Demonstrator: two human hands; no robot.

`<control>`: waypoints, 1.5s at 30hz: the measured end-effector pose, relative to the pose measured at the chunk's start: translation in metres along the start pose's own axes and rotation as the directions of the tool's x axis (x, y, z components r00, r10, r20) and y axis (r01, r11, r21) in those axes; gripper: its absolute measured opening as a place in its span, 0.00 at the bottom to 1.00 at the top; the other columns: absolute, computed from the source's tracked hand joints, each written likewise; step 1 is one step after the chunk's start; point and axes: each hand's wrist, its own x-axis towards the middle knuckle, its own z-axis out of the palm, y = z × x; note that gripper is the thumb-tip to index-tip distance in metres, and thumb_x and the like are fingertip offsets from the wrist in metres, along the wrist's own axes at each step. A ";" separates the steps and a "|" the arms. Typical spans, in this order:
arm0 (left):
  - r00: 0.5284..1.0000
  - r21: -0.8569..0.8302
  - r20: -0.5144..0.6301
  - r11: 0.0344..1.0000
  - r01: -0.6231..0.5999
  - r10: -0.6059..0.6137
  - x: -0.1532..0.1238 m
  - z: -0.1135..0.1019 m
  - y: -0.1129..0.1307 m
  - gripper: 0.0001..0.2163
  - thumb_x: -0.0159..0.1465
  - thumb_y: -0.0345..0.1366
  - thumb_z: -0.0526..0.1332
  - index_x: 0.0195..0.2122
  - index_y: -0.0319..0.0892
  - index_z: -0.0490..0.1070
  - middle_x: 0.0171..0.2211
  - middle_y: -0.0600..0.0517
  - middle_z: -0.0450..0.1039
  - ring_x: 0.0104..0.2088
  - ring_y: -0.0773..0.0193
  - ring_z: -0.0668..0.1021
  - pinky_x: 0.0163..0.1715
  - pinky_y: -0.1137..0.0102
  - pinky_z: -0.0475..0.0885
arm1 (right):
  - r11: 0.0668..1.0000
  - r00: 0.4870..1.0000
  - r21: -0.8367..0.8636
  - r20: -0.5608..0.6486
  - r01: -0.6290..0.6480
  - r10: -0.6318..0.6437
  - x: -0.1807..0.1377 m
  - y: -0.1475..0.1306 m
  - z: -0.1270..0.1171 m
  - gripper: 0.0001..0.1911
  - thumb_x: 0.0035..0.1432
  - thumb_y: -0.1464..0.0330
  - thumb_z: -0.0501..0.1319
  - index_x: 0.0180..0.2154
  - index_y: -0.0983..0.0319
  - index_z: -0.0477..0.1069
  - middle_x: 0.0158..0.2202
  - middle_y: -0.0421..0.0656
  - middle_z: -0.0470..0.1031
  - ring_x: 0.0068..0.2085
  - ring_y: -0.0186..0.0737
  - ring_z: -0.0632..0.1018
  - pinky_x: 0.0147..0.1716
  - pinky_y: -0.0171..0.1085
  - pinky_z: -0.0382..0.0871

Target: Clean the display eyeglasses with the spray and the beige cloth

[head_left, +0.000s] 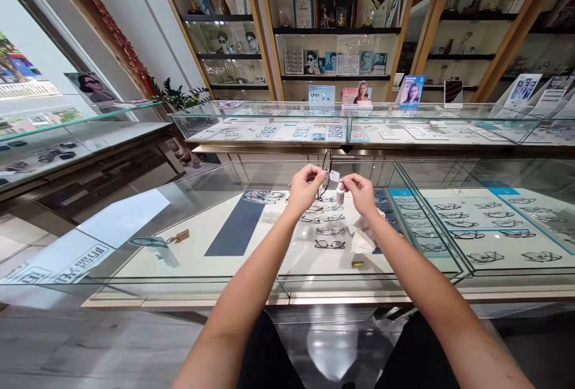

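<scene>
My left hand (306,188) is closed in a pinch on a pair of glasses (327,167) with a thin dark rim, held upright above the counter. A small white tag (333,177) shows beside the rim, between my two hands. My right hand (359,193) is closed too, its thumb and finger pinched at the white top of a small bottle (340,196). Whether the bottle rests on the glass or hangs from my fingers is hard to make out. Below my right wrist lies a crumpled pale cloth or tissue (363,240).
Under the glass counter top (188,263) lie rows of eyeglass frames (330,244). A small yellowish block (358,264) sits near the front edge. Keys with a brown tag (179,236) are at the left. Another display case (269,131) stands behind, with shelves beyond.
</scene>
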 end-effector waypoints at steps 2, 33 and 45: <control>0.998 -0.052 -0.051 0.998 -0.031 0.028 -0.004 0.020 -0.007 0.18 0.67 0.55 0.71 0.36 0.44 0.75 0.36 0.49 0.81 0.37 0.60 0.80 0.45 0.64 0.76 | 0.999 1.000 0.048 -0.002 -0.019 0.019 0.001 0.006 -0.001 0.22 0.65 0.46 0.63 0.34 0.57 0.78 0.28 0.41 0.78 0.30 0.42 0.76 0.36 0.43 0.71; 0.994 -0.185 0.078 0.978 0.092 -0.079 -0.024 0.027 -0.025 0.25 0.62 0.61 0.75 0.40 0.43 0.77 0.42 0.47 0.82 0.43 0.58 0.83 0.45 0.63 0.82 | 0.990 0.991 0.104 0.108 -0.094 0.083 -0.011 -0.002 -0.002 0.26 0.56 0.43 0.76 0.34 0.58 0.79 0.26 0.39 0.75 0.28 0.38 0.75 0.31 0.40 0.70; 0.982 -0.162 0.173 0.981 0.106 -0.078 -0.027 0.030 -0.023 0.22 0.65 0.59 0.74 0.40 0.43 0.79 0.41 0.46 0.83 0.41 0.57 0.83 0.39 0.66 0.82 | 0.999 0.999 0.052 -0.045 -0.006 0.008 -0.009 -0.010 -0.007 0.26 0.59 0.41 0.73 0.34 0.56 0.76 0.28 0.40 0.76 0.29 0.38 0.74 0.31 0.40 0.70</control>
